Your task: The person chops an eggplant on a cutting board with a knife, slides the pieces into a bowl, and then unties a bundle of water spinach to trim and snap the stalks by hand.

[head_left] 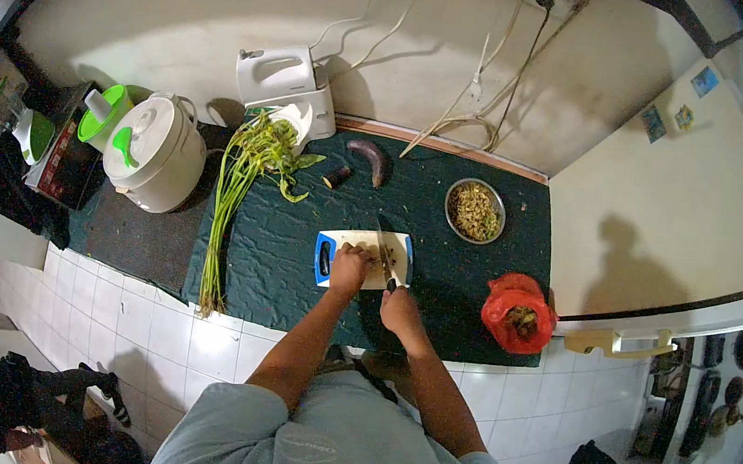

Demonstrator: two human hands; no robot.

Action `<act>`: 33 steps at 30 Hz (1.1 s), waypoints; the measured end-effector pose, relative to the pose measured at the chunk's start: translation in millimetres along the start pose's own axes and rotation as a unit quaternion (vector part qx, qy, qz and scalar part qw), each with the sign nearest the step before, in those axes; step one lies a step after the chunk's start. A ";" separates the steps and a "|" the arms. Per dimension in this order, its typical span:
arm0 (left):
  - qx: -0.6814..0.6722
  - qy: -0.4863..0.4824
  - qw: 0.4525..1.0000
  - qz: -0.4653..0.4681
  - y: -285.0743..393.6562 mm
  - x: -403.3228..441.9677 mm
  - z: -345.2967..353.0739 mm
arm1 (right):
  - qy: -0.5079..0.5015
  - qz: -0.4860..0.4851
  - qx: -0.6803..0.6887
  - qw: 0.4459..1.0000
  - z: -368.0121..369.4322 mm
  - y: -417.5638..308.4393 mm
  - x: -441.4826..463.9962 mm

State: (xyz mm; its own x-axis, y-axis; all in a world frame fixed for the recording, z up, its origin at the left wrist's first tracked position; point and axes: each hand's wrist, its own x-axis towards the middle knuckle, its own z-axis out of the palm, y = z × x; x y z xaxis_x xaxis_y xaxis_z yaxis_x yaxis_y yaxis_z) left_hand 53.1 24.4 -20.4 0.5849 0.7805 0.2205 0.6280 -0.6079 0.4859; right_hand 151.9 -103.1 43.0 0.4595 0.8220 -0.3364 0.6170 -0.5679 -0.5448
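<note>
Gripping a knife (383, 248) by its handle with the right hand (399, 306), closed round it at the near side of the chopping board (358, 238), with the blade pointing away from the body over the board. Resting the left hand (349, 267) on the board, with bent fingers beside the blade, probably to steady food; cannot tell what, if anything, is pinched beneath. Lying near the blade on the board, small dark bits (391, 258). Placed on the bench (271, 284) beyond the board, perhaps for easy reach, a cut dark piece (336, 177) and a curved eggplant (376, 162). Set to the board's right and farther off, a bowl (501, 221) of chopped food, its rim seemingly containing loose pieces. Standing right of the board, a red bag (495, 328), open at the top, probably to receive things easily. Laid lengthwise left of the board, leafy stalks (223, 222), apparently out of the knife's way.
</note>
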 end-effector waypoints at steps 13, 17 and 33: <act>0.049 -0.048 0.998 -0.013 1.1 -7.1 -1.7 | -0.008 -0.016 -0.057 0.998 -5.2 -5.1 5.6; 0.018 -0.053 0.998 -0.024 -1.2 -11.4 -2.8 | 0.029 -0.021 0.015 0.999 28.4 5.6 -11.4; 0.015 -0.039 0.991 -0.125 6.4 -13.1 -19.0 | -0.026 0.033 0.004 0.999 25.9 -1.4 4.4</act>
State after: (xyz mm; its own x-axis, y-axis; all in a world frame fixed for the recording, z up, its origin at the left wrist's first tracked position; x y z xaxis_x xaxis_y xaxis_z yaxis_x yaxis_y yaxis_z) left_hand 39.7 13.0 -4.1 0.4460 0.8946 0.0290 0.7725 -0.4011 0.4923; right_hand 136.5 -97.6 22.5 0.4651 0.7836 -0.4119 0.5808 -0.6212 -0.5260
